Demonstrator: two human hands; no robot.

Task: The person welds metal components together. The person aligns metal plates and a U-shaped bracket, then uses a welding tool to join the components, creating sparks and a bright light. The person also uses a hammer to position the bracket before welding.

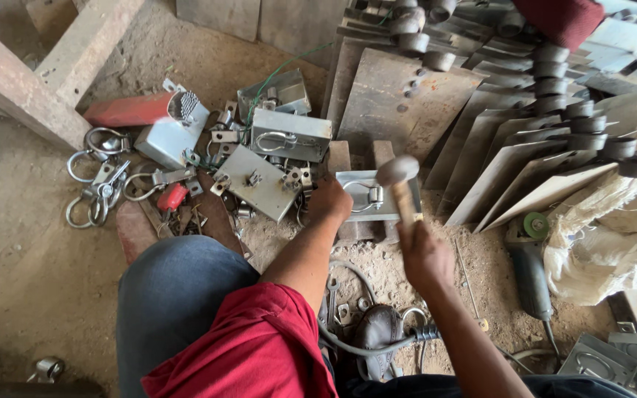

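Left hand (329,200) fingers pressed on left edge of metal latch plate (366,195), plate flat on wood block (340,156); stiff, thin, sharp-edged, likely slides. Right hand (423,258) clamped on hammer (399,180) handle, head-heavy; grip low.

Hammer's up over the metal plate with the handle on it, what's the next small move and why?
Probably a short, controlled blow straight down. The right hand holds the hammer raised just above the metal plate, which lies flat on the wooden blocks. The left hand steadies the plate's left edge, so the strike seems best aimed near the handle fitting, well away from those fingers.
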